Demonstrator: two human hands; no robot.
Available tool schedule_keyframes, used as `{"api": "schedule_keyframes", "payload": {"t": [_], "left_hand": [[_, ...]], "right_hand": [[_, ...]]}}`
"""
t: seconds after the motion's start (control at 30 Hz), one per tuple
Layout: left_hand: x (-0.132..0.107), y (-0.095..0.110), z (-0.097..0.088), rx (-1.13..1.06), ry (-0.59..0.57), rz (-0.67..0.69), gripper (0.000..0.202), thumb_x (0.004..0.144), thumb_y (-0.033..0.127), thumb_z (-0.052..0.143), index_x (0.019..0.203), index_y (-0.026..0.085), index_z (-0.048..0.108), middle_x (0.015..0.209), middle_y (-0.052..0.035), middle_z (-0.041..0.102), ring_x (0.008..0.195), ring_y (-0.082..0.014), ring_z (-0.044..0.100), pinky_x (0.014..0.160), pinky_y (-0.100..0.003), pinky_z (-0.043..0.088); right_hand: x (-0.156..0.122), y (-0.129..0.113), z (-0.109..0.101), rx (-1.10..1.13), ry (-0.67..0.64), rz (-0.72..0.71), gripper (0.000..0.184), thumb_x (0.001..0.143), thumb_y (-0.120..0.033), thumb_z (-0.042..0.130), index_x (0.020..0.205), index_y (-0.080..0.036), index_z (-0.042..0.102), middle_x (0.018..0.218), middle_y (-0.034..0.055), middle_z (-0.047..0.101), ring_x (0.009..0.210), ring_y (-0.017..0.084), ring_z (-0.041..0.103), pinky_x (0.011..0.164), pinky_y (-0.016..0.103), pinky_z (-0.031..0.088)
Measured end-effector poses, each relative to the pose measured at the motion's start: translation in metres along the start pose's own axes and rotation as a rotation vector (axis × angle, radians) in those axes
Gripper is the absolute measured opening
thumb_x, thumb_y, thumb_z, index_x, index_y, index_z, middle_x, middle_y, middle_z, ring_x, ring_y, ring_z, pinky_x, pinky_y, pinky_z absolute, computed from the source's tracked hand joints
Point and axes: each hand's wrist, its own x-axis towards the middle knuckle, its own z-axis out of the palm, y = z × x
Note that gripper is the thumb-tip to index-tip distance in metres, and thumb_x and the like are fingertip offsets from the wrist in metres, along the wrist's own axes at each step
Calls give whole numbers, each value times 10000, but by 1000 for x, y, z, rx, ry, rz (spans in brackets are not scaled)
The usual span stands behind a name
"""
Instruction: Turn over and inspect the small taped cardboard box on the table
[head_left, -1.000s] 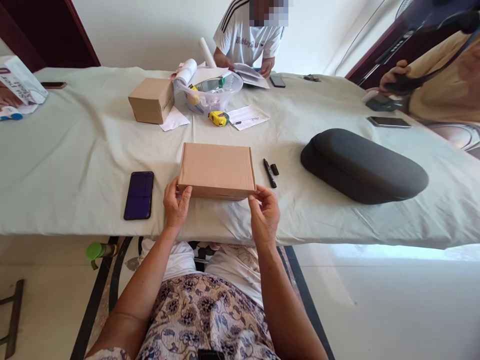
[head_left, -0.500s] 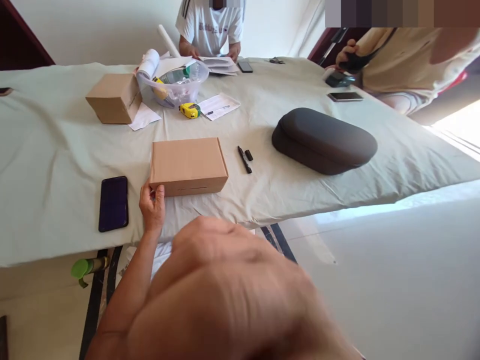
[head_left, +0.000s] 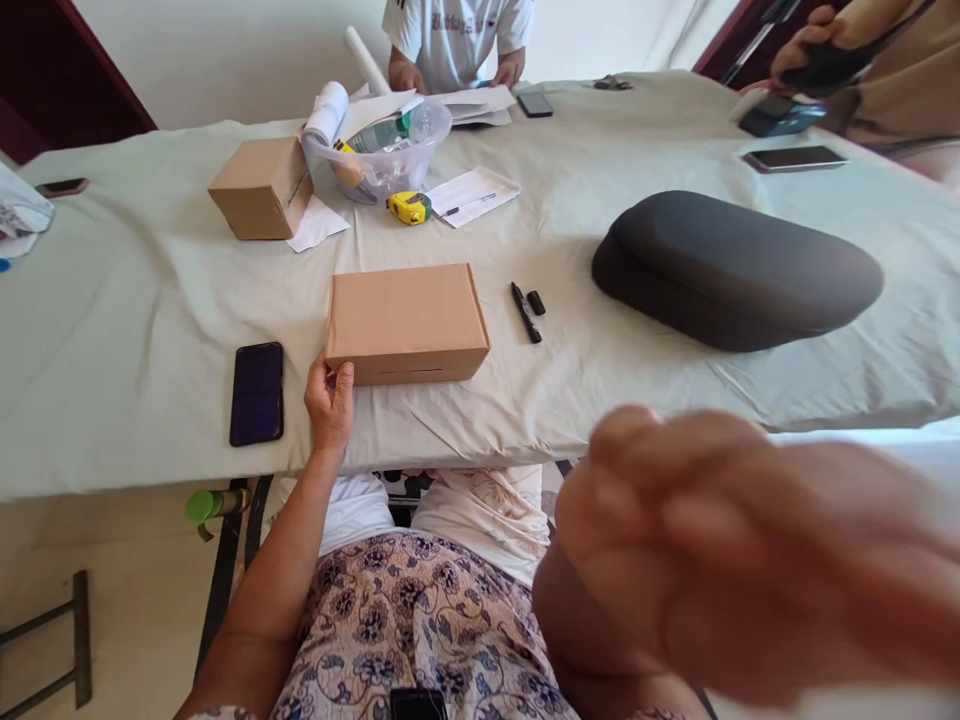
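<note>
A closed cardboard box (head_left: pixel 405 315) lies flat near the table's front edge. At its front left corner, my left hand (head_left: pixel 330 405) grips it, thumb on the front face and fingers around the side. My right hand (head_left: pixel 675 510) looms large and motion-smeared close to the camera, raised in front of the table edge; its fingers look bent, but whether it holds anything is not visible. Right of the box lie a black marker (head_left: pixel 526 312) and its separate cap (head_left: pixel 535 302). A dark phone (head_left: pixel 256 394) rests left of my left hand.
A dark oblong case (head_left: pixel 735 270) sits on the right. Further back are a smaller cardboard box (head_left: pixel 259 190), a plastic basin (head_left: pixel 390 175) full of items, a yellow tape measure (head_left: pixel 409 207) and paper with a pen (head_left: pixel 476 195). Two people sit across and at the right.
My right hand has swung from the middle foreground to the right, uncovering my patterned clothing. The view has shifted. My left hand stays at the box's corner.
</note>
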Motion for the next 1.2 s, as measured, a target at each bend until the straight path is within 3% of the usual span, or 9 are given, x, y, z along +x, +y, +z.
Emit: {"api": "schedule_keyframes", "payload": {"t": [0.03,0.1,0.17,0.27,0.43,0.6,0.77,1.2], "left_hand": [[0,-1,0,-6,-4,5,596,894,676,547,1150,147,645,1005,-99,711,923,-228,672,834,-347,534],[0,-3,1,-21,-7,9,584,894,671,548,1157,159,645,1036,-100,713,964,-233,676,864,-352,535],[0,-4,1,-33,-6,-3,586,895,667,548,1176,161,643,1071,-107,712,1003,-239,678,887,-357,536],[0,-5,1,-38,-17,-20,595,892,667,550,1195,163,641,1093,-113,717,1018,-248,682,891,-367,542],[0,-6,1,-65,-11,-30,575,890,646,567,1195,164,644,1127,-126,720,1043,-259,682,906,-373,535],[0,-7,1,-112,-22,-44,556,888,620,586,1211,170,635,1162,-129,716,1066,-258,680,923,-370,526],[1,-10,1,-127,-24,-53,555,892,599,593,1243,170,631,1179,-130,715,1082,-258,675,953,-374,511],[0,-10,-2,-167,-44,-90,535,889,583,608,1233,174,640,1193,-119,715,1109,-264,676,970,-369,513]], "right_hand": [[7,15,9,67,170,-133,197,981,-385,561,1058,-545,646,646,-48,516,522,157,504,458,291,460],[14,48,23,78,310,-93,130,956,-275,588,948,-360,686,697,-31,562,584,136,561,492,267,466],[12,83,28,7,295,48,79,961,-301,580,972,-290,657,773,-14,608,677,142,621,594,287,526],[-1,133,24,-108,247,229,202,933,-365,601,1103,-259,623,993,34,667,882,178,670,777,349,561],[-23,183,22,-186,101,413,415,890,-461,594,1218,-207,590,1188,126,661,1023,232,654,823,398,563],[-40,198,30,-195,-27,414,399,866,-403,590,1217,-214,597,1161,113,660,1034,234,647,766,375,569],[-45,202,30,-242,-19,373,405,845,-318,560,1233,-203,593,1132,109,657,1007,226,646,770,373,570],[-46,200,29,-277,-21,338,360,868,-320,533,1195,-196,617,1104,103,688,966,231,662,734,367,567]]}}
